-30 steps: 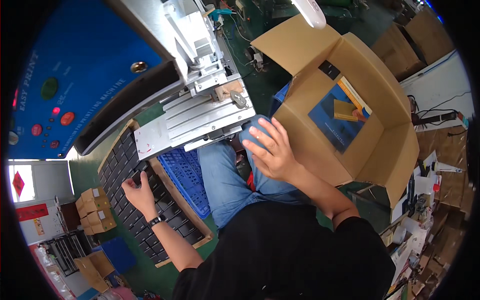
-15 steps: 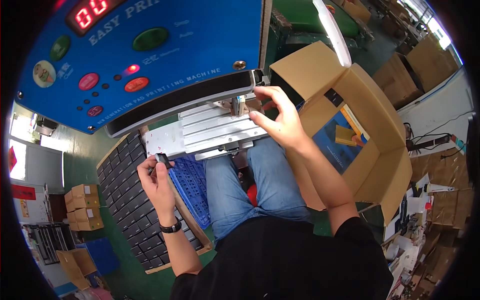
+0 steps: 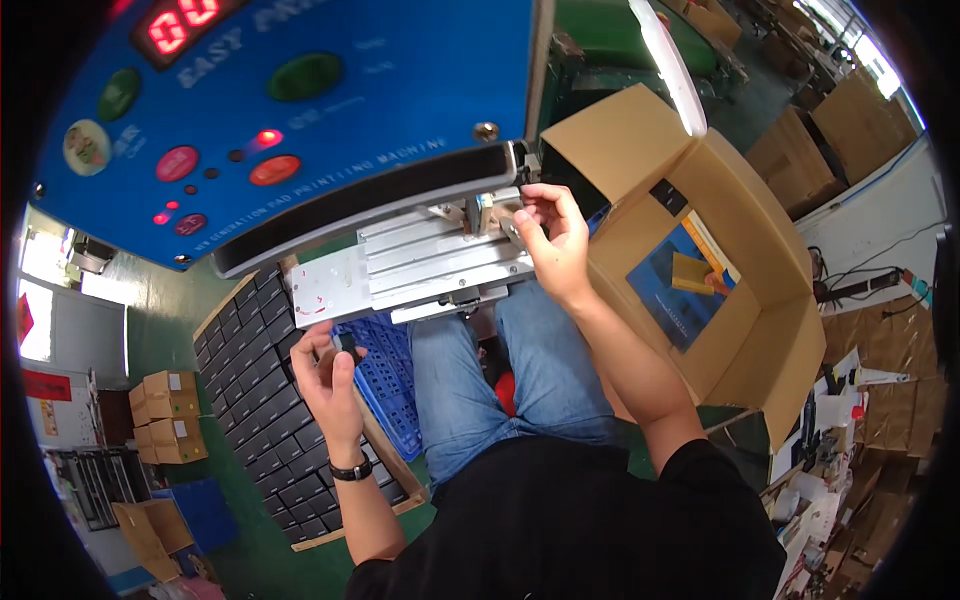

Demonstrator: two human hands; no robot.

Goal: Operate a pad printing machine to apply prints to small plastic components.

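Note:
My left hand is closed on a small black block, just off the near left corner of a metal plate. The block is partly hidden by my fingers. My right hand is beside the small upright fixture on the grooved silver bed. Its thumb and forefinger are apart, and I see nothing held between them. The bed lies under the front bar of a blue machine with a button panel and a lit red display.
Rows of black blocks fill a wooden-edged tray at the left, next to a blue plastic crate. An open cardboard box stands at the right, with a blue printed sheet inside. A white lamp rises behind it.
My left hand has drawn back from the plate's corner toward me, carrying the black block. My right hand has shifted slightly right, away from the fixture. Small red panel lights have come on.

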